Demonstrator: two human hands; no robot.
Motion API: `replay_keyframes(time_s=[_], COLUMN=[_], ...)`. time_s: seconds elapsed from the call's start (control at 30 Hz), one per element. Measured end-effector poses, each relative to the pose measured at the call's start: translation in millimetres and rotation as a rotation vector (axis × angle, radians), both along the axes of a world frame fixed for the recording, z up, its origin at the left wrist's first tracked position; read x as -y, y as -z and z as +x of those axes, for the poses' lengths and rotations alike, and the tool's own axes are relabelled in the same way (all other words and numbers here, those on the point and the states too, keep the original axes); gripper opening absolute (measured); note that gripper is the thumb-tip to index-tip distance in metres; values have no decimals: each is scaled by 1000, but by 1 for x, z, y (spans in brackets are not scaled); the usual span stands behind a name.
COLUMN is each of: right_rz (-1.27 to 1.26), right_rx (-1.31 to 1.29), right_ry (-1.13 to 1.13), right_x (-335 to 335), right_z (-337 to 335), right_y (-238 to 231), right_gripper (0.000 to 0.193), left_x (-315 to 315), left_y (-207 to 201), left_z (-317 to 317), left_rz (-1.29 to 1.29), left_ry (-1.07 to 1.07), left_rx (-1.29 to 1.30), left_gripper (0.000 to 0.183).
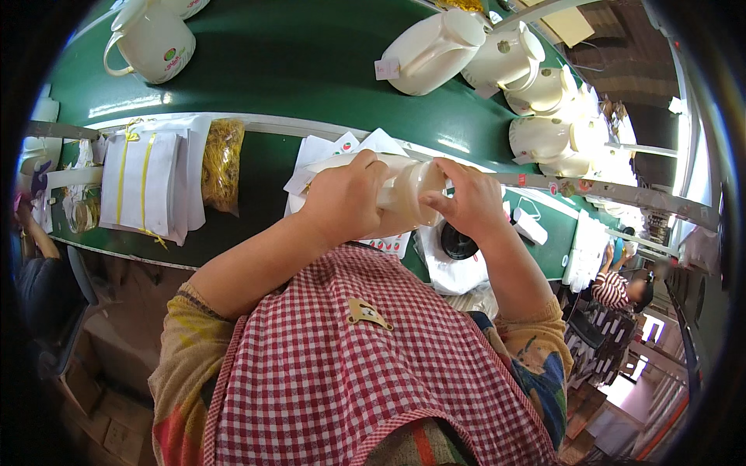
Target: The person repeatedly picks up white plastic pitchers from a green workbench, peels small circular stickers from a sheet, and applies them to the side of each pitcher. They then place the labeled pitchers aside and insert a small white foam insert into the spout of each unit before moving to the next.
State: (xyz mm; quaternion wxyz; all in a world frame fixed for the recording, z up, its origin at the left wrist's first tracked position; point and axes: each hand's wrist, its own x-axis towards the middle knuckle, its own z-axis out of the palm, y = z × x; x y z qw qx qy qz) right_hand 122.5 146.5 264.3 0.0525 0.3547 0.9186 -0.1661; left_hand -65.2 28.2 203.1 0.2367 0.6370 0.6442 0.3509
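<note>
A cream plastic pitcher (406, 194) lies on its side in front of my chest, over the green worktable. My left hand (342, 194) is closed round its left part, and the knuckles hide what that part looks like. At the pitcher's round right end, my right hand (474, 200) grips the edge with thumb and fingers. White sheets (312, 149) lie behind and under the pitcher, and a sheet of red and green stickers (394, 245) shows below it. Close under my right wrist is a black round object (458, 242) on clear plastic wrapping.
To the left lie white papers tied with yellow ribbon (146, 182) and a bag of yellow ties (223, 166). Several cream pitchers (439, 53) stand or lie at the back right; another pitcher (159, 48) is back left. A metal rail (606, 194) crosses rightward. A co-worker (612, 289) sits far right.
</note>
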Motion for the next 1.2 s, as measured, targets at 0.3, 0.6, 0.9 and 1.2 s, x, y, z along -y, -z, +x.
replay_keyframes(time_s=[0.3, 0.6, 0.9, 1.2], right_rz=[245, -614, -125, 72], right_rx=[-367, -255, -319, -239], right_ry=[-57, 324, -341, -110], right_x=[-7, -4, 2, -19], right_z=[25, 36, -4, -33], right_y=[22, 7, 32, 31], right_gripper=[62, 58, 93, 83], left_x=[3, 5, 5, 10], left_y=[1, 14, -10, -5], left_z=[-6, -13, -67, -27], left_rz=[-2, 32, -575, -469], left_ry=[-75, -58, 365, 143], left_rx=[-10, -50, 33, 372], left_gripper=[37, 25, 33, 41])
